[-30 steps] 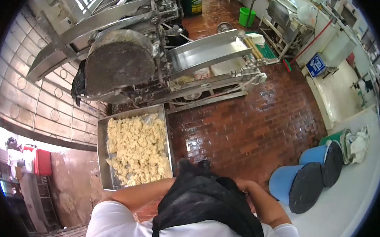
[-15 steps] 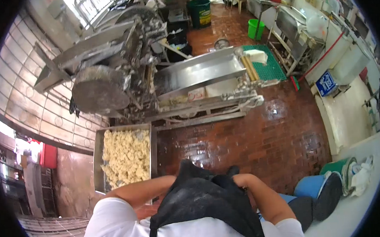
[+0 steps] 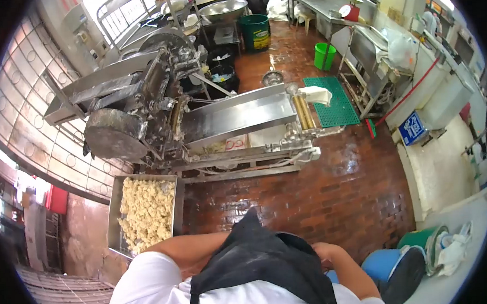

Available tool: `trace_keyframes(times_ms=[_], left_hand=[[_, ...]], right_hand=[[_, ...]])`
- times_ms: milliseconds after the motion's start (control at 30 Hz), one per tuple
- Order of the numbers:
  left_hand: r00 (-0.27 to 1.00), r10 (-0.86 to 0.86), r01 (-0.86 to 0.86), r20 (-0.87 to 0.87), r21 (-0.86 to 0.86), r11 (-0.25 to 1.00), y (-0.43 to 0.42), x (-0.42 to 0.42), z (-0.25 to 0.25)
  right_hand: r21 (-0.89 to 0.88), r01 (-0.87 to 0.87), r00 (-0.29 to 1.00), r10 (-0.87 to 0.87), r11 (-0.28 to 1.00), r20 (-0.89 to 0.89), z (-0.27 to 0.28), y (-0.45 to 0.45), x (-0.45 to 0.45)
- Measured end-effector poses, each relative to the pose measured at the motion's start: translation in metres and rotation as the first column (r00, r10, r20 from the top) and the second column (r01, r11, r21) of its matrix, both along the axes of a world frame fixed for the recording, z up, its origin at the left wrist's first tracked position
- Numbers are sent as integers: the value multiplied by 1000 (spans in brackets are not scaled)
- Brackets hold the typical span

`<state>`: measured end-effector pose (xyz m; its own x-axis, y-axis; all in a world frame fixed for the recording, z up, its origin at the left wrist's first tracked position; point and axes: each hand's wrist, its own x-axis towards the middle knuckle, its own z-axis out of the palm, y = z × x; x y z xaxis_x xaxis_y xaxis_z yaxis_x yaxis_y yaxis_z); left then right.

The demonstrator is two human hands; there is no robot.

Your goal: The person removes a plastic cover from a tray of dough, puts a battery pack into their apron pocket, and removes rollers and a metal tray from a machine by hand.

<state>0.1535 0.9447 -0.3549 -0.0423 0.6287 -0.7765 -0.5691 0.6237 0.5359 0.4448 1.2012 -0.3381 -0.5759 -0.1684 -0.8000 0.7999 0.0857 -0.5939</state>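
A black apron (image 3: pixel 253 260) with pale smudges is bunched up in front of my body, its upper edge raised to a peak. My left forearm runs in behind the apron, and the hand itself is hidden by the cloth. At the apron's other edge, part of my right hand (image 3: pixel 325 250) shows; its fingers are out of sight, so their hold cannot be told. Left of my left arm, a metal tray (image 3: pixel 177 209) holds crumbly, pale yellow dough (image 3: pixel 146 210).
A dough-rolling machine (image 3: pixel 242 119) with a metal chute and rollers stands ahead. Blue barrels (image 3: pixel 387 262) are close on my right. Farther off are a green floor mat (image 3: pixel 334 107), a green bucket (image 3: pixel 324 56) and a steel table (image 3: pixel 324 7). The brick floor (image 3: pixel 311 198) looks wet.
The view has shifted, so the machine and tray appear lower and farther left. My arms stay at the apron, whose raised peak has moved slightly right.
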Motion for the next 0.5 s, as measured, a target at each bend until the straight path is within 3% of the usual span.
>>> trace_keyframes(times_ms=[267,500], left_hand=[[999,37,-39,26,77,996,31,-7,-8],[975,193,-201,114,70,977,-2,-22,-20]], right_hand=[[104,316,930,-329,943,164,12,2,72],[222,364,889,-409,905,206,16,11,58]])
